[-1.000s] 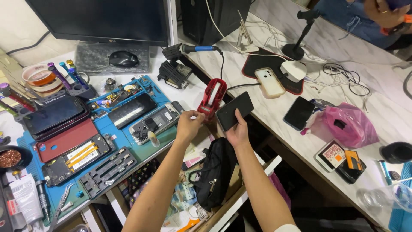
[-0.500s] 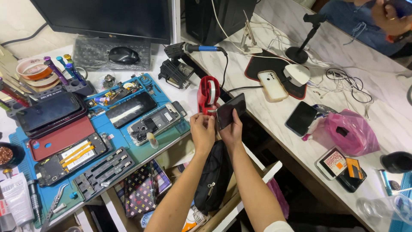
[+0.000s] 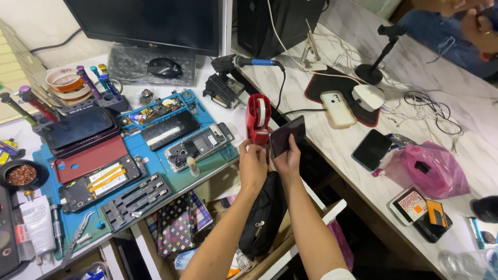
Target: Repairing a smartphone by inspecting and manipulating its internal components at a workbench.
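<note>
A dark, flat phone (image 3: 288, 136) is held tilted, its glossy face up, just right of a red tape dispenser (image 3: 258, 118). The dispenser stands upright at the right edge of the blue work mat (image 3: 78, 228), white tape showing in its middle.

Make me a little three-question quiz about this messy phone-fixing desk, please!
1. True or false: the right hand holds a dark phone.
2. Which thing is the left hand touching? A) the computer mouse B) the red tape dispenser C) the pink plastic bag
3. What colour is the work mat under the opened phones?

Key:
1. True; its fingers grip the phone's lower edge.
2. B; the fingertips are at the dispenser's base. The computer mouse and the pink plastic bag lie apart from both hands.
3. Blue.
</note>
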